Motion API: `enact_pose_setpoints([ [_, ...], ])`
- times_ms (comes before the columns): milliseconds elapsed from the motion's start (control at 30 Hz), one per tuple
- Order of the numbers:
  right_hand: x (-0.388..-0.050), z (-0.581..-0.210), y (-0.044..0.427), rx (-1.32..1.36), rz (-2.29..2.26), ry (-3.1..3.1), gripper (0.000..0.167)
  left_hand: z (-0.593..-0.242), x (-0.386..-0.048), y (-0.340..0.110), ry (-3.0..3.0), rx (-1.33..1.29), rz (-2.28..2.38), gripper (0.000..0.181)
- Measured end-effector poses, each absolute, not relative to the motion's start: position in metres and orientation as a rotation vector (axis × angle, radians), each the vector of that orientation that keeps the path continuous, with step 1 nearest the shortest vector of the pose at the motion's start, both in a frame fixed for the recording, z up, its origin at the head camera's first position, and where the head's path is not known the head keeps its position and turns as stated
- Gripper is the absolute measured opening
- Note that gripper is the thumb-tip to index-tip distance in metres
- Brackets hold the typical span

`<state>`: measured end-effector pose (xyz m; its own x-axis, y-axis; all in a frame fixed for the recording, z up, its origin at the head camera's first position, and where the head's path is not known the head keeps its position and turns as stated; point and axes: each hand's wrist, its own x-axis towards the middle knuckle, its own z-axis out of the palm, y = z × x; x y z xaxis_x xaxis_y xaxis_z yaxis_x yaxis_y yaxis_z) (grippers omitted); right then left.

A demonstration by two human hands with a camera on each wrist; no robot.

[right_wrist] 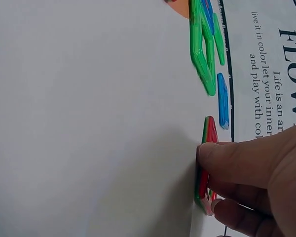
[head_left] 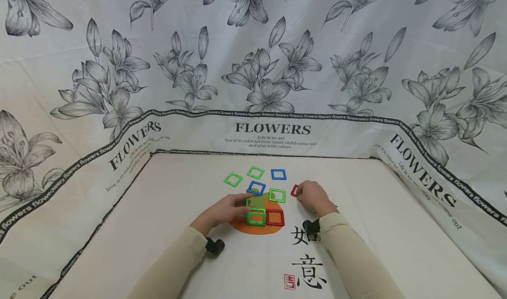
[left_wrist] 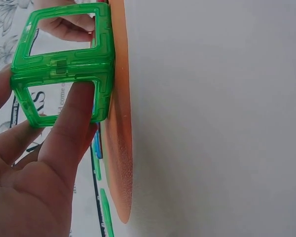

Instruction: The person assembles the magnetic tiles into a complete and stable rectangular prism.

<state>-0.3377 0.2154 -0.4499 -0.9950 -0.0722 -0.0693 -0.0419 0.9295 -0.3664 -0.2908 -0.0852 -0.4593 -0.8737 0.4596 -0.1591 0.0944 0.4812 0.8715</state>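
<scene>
My left hand (head_left: 223,212) holds two or more upright green magnetic tiles (left_wrist: 64,64) joined along an edge, with fingers and thumb around them. Beside these, a red square magnetic tile (head_left: 275,224) touches the green ones in the head view. To the right, my right hand (head_left: 314,197) pinches another red square magnetic tile (right_wrist: 204,177) by its edge, close to the table. A green edge (right_wrist: 198,195) shows against that red tile in the right wrist view; the fingers partly cover both.
Several loose frames lie beyond my hands: a far blue tile (head_left: 278,179), a nearer blue tile (head_left: 253,193), and green tiles (head_left: 233,185). The white tablecloth (head_left: 158,193) bears an orange disc (head_left: 253,231) and black characters. Flowered cloth walls (head_left: 273,136) enclose the table.
</scene>
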Motion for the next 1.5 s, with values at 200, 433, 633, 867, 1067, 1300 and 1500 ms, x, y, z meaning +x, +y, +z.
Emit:
enact_pose_setpoints([
  [200, -0.337, -0.448, 0.215, -0.079, -0.577, 2.989, 0.015, -0.461, -0.291, -0.086, 2.368, 0.460, 1.346, 0.054],
  [433, -0.334, -0.444, 0.214, -0.126, -0.538, 2.968, 0.012, -0.461, -0.291, -0.086, 2.366, 0.461, 1.352, 0.054],
  [633, -0.328, -0.440, 0.211, -0.174, -0.502, 2.978, 0.011, -0.461, -0.291, -0.086, 2.366, 0.469, 1.355, 0.054],
  [867, -0.321, -0.435, 0.210, -0.185, -0.563, 2.980, 0.013, -0.462, -0.292, -0.087, 2.365, 0.487, 1.358, 0.054],
  [1067, -0.316, -0.432, 0.208, -0.260, -0.638, 3.011, 0.013, -0.461, -0.291, -0.086, 2.363, 0.484, 1.364, 0.054],
  [1300, -0.312, -0.429, 0.209, -0.347, -0.655, 3.082, 0.019, -0.459, -0.290, -0.086, 2.368, 0.478, 1.358, 0.054],
  [1500, -0.306, -0.425, 0.213, -0.383, -0.675, 3.119, 0.023, -0.459, -0.289, -0.087, 2.374, 0.493, 1.346, 0.054],
])
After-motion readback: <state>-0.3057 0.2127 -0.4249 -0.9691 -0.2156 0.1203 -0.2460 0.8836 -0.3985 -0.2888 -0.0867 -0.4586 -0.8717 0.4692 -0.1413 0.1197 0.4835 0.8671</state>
